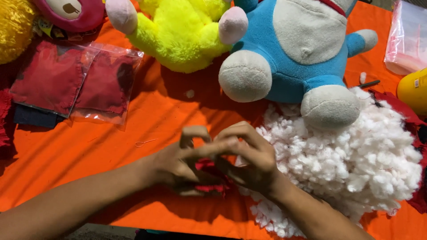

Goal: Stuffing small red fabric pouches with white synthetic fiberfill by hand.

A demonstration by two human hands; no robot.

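Both hands are together at the near middle of the table (111,146), which is covered in bright orange cloth, and I'm looking straight down on them. My left hand (178,162) and right hand (249,160) meet fingertip to fingertip, closed around a small crumpled piece of dark red fabric (209,175) that shows between the palms and below the fingers; the hands are blurred, so I can't tell which fingers do the pinching. Just to the right, touching my right wrist, spreads a big heap of fluffy white stuffing fibre (356,164). On the far edge of that heap sits a blue and grey plush toy (293,49) with rounded grey feet, and to its left, touching it, a neon yellow plush toy (182,31) with pale pink paws. Far left lie two clear plastic bags holding red fabric pieces (75,82), side by side and overlapping. A thin loose thread (145,142) rests on the cloth, left of my hands. At the far right edge I see a yellow rounded container (413,91), only partly in view.
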